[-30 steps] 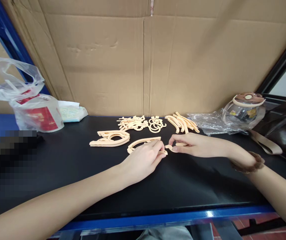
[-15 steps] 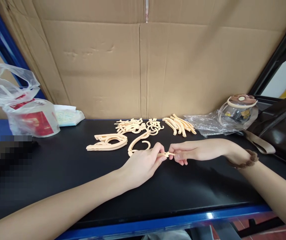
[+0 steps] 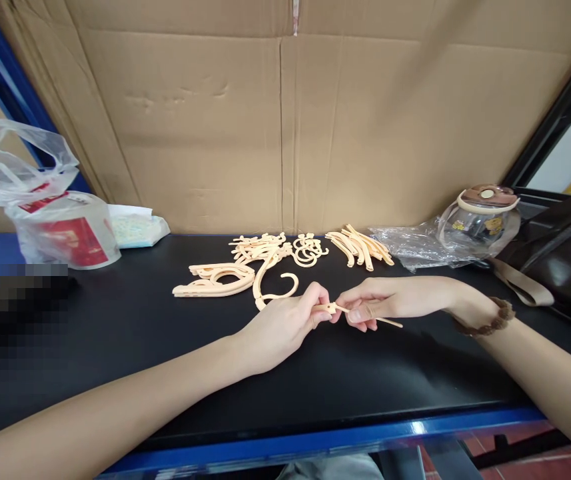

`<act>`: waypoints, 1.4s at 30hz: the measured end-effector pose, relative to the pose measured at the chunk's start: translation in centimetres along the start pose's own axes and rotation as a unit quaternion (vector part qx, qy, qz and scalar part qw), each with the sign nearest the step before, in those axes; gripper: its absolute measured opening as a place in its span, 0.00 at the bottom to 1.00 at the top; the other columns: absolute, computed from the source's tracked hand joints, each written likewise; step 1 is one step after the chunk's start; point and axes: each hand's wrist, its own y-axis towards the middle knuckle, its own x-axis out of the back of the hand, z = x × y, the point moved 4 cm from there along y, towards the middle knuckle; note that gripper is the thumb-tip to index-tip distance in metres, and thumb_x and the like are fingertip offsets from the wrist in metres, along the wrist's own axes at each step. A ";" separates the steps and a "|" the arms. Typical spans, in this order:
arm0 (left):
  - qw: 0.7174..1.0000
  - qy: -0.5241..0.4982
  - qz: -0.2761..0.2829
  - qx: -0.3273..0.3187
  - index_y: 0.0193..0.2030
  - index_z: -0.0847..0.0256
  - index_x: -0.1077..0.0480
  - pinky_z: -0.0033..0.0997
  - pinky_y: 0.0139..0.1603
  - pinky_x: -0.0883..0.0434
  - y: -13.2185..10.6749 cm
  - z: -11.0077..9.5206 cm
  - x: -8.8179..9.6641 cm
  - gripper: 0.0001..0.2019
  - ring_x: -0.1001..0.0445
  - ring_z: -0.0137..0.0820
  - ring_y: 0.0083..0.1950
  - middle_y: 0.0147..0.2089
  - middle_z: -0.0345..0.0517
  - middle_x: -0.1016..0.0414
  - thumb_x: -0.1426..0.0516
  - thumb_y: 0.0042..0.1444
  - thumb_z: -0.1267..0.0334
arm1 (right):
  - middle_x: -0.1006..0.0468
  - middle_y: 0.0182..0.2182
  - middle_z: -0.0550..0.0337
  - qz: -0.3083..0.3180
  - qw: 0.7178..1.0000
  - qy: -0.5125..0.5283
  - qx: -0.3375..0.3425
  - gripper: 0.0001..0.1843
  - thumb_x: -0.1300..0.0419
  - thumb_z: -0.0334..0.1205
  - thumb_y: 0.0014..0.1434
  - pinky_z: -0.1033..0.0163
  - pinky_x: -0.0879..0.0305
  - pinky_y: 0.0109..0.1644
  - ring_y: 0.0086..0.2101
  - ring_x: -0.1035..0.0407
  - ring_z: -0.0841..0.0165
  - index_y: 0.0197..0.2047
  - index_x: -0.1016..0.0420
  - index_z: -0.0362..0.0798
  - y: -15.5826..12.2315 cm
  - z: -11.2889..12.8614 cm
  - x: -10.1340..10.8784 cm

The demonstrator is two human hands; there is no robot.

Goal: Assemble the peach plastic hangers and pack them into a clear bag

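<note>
My left hand [image 3: 278, 333] is closed on a pale folding clothes hanger [image 3: 260, 280], whose curved arm and hook stick up beyond my knuckles. Its jointed end [image 3: 332, 308] pokes out between my thumb and index finger. My right hand [image 3: 390, 300], palm partly hidden, pinches a thin pale hanger arm [image 3: 389, 323] that meets this joint. The free tip of the arm shows below my right fingers. Whether the two pieces are locked together, I cannot tell. Just beyond my left hand lie folded hangers [image 3: 215, 287], stacked on the black table.
Toward the back are piles of small hanger pieces [image 3: 258, 248], hooks [image 3: 308, 252] and curved arms [image 3: 360, 247]. Clear plastic wrap [image 3: 405, 245], a transparent bottle [image 3: 482, 223] and a dark bag [image 3: 560, 247] stand right. A bagged tub [image 3: 72, 233] and a tissue pack [image 3: 140, 228] sit left.
The thin arm in my right hand has turned, and its tip now shows below my fingers. The hanger in my left hand has tilted slightly. The camera view has shifted a little.
</note>
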 end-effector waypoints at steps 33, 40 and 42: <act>0.995 0.088 -0.004 -0.040 0.46 0.56 0.34 0.30 0.41 0.35 0.4 -0.4 0.1 0.07 0.29 0.33 0.44 0.43 0.40 0.27 0.44 0.62 0.63 | 0.26 0.46 0.54 -0.137 0.956 -0.256 -0.044 0.12 0.46 0.38 0.60 0.60 0.39 0.50 0.46 0.31 0.63 0.35 0.21 0.48 -1.1 0.0 1.1; 0.977 0.167 0.007 -0.133 0.51 0.57 0.31 0.39 0.59 0.41 0.5 0.6 2.0 0.13 0.34 0.38 0.56 0.53 0.45 0.29 0.42 0.58 0.63 | 0.20 0.35 0.59 -0.187 0.930 -0.314 -0.039 0.19 0.50 0.24 0.49 0.55 0.44 0.62 0.57 0.36 0.62 0.26 0.20 0.51 -2.1 -3.2 3.5; 0.981 0.148 0.020 -0.123 0.53 0.57 0.31 0.37 0.60 0.40 0.6 1.5 2.4 0.15 0.35 0.36 0.59 0.58 0.45 0.32 0.45 0.58 0.67 | 0.20 0.31 0.60 -0.188 0.929 -0.317 -0.021 0.20 0.51 0.23 0.48 0.55 0.47 0.65 0.55 0.34 0.63 0.25 0.21 0.52 -2.0 -3.4 3.6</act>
